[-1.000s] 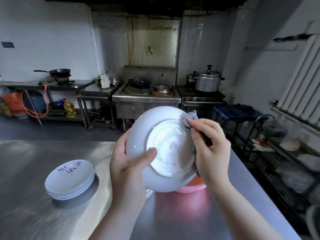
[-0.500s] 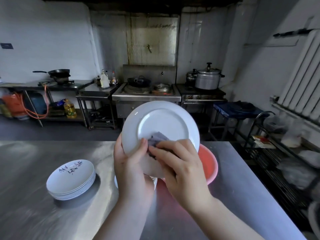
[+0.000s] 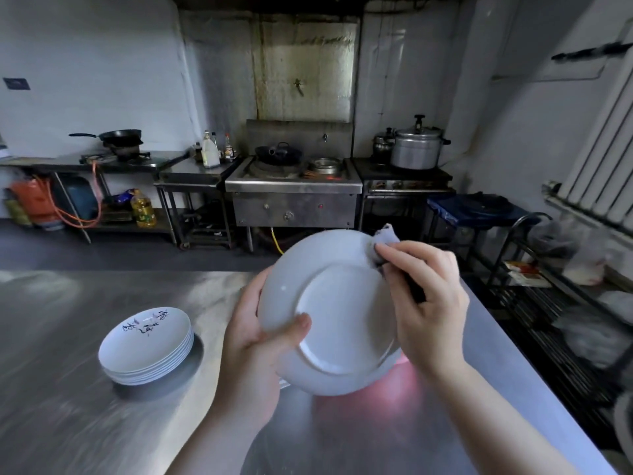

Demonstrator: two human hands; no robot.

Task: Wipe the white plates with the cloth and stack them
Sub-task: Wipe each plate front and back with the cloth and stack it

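Note:
I hold a white plate [image 3: 337, 313] tilted up above the steel table [image 3: 68, 406], its underside with the foot ring facing me. My left hand [image 3: 253, 347] grips the plate's left edge, thumb on the underside. My right hand [image 3: 428, 303] pinches a small grey-purple cloth [image 3: 385, 238] against the plate's upper right rim. A stack of several white plates [image 3: 147, 344], the top one marked with dark writing, sits on the table to the left.
A pink basin [image 3: 400, 361] is almost hidden behind the held plate, its glow reflected on the steel. Across the aisle stand a stove [image 3: 294, 190], a pressure cooker [image 3: 416, 149] and side tables. A wire rack [image 3: 565, 303] runs along the table's right edge.
The plate has been turned over from face to underside. My right hand with the cloth moved from the plate's centre up to its upper right rim.

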